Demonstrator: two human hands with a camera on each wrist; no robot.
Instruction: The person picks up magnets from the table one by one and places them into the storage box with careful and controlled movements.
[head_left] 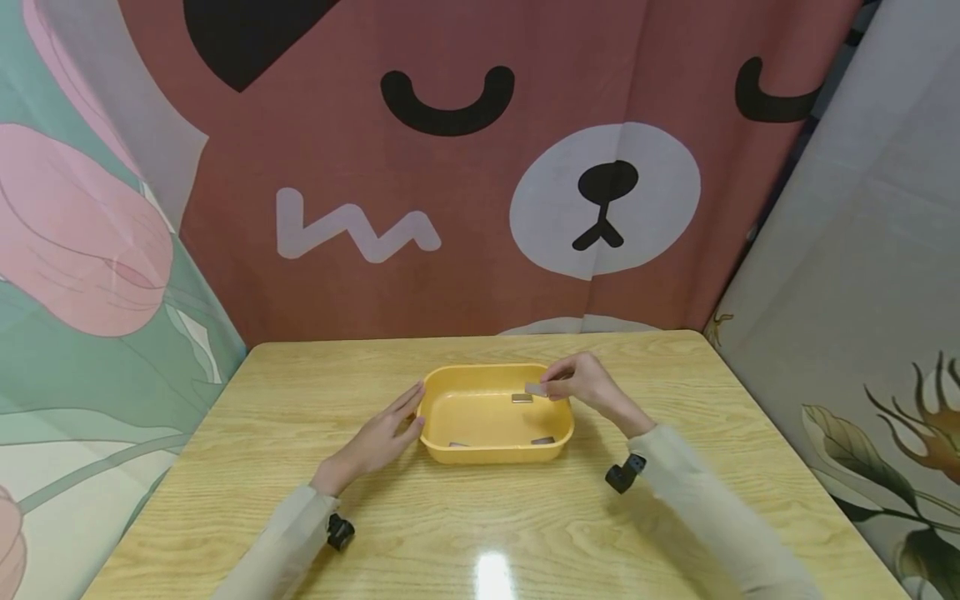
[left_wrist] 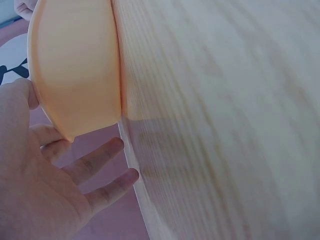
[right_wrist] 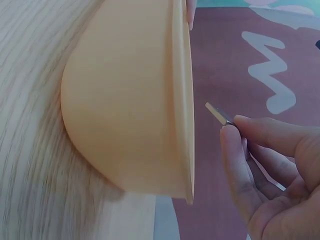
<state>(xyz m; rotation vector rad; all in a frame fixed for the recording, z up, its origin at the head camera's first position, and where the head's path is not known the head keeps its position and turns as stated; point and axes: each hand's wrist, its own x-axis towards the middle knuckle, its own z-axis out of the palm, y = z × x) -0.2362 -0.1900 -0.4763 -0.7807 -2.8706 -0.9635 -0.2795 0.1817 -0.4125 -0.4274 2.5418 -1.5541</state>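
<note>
A yellow oval basin (head_left: 487, 455) stands on the table. My right hand (head_left: 588, 385) is over its far right corner and pinches a small flat rectangular metallic piece (right_wrist: 220, 116) between thumb and fingertips, above the rim. Inside, a similar piece (head_left: 522, 398) lies near the far wall, another (head_left: 543, 440) at the near right. A third (head_left: 458, 445) is at the near left, partly hidden by the near wall. With spread, mostly straight fingers, my left hand (head_left: 378, 435) touches the basin's left end; two of its fingers (left_wrist: 107, 192) extend free of the wall.
The wooden table (head_left: 360, 367) runs back to a curtain (head_left: 450, 292) with a bear print. Patterned cloths hang at left and right. Each sleeved wrist carries a small black camera (head_left: 625, 473).
</note>
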